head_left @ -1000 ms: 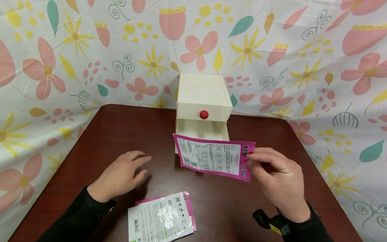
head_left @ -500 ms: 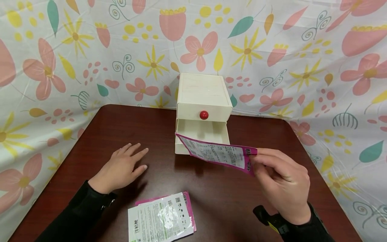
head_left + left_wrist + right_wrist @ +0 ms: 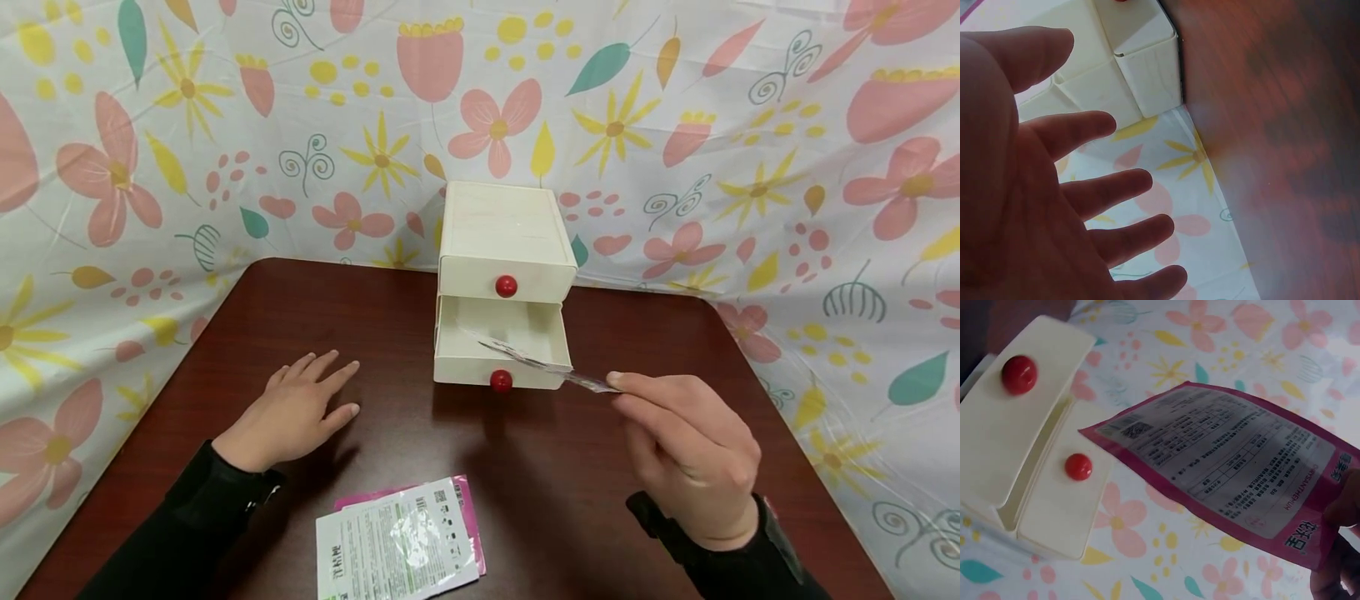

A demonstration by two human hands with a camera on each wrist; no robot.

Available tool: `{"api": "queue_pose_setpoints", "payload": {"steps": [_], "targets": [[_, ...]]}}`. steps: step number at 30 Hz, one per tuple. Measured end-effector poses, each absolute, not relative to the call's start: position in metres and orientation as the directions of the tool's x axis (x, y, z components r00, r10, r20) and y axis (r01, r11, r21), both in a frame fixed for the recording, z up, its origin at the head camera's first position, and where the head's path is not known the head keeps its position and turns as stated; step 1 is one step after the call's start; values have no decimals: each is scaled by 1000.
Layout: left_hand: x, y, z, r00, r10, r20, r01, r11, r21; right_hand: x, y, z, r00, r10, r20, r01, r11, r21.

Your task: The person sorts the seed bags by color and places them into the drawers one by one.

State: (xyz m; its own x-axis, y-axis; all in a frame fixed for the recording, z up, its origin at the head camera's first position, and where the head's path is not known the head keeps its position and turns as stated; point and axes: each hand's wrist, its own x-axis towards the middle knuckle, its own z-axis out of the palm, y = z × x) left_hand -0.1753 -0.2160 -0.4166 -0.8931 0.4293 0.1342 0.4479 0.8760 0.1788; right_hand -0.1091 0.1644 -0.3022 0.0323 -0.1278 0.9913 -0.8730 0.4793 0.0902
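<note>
My right hand [image 3: 693, 450] pinches one end of a pink-edged seed packet [image 3: 542, 365] between thumb and fingers. From the head view the packet appears nearly edge-on, overlapping the pulled-out lower drawer [image 3: 465, 368] of a small cream drawer box [image 3: 506, 221]. The right wrist view shows its printed white label, with the word "Chrysanthemum" and a code square. To the left, my left hand [image 3: 288, 412] holds nothing, palm down over the table with its fingers spread. In the left wrist view those fingers [image 3: 1119, 187] are extended and apart.
A white-and-green packet [image 3: 397, 542] lies on a pink one [image 3: 474, 525] at the table's front. The upper drawer [image 3: 468, 277] is closed; each drawer has a red knob [image 3: 501, 381]. Flowered cloth [image 3: 637, 125] hangs behind the dark wooden table [image 3: 337, 308].
The seed packet has tilted from showing its printed face to nearly edge-on, uncovering the lower drawer's front and knob. My left hand has shifted slightly left, its fingers spreading.
</note>
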Motion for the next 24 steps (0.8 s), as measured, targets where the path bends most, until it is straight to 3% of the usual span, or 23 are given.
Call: {"api": "queue_pose_setpoints", "payload": {"steps": [2, 7, 14, 17, 24], "targets": [[-176, -217, -416, -895, 427, 128, 444, 877, 180, -113, 162, -303, 78, -169, 983, -862, 484, 152], [-177, -220, -415, -896, 428, 120, 443, 879, 177, -120, 162, -309, 78, -304, 950, -835, 500, 228], [-178, -223, -415, -900, 421, 114, 435, 883, 175, -129, 164, -317, 31, -493, 870, -821, 484, 304], [-178, -224, -415, -902, 419, 108, 432, 884, 178, -132, 162, -321, 32, -527, 849, -835, 452, 312], [-181, -225, -417, -903, 415, 109, 428, 889, 166, -136, 159, -330, -41, -604, 796, -852, 437, 288]]}}
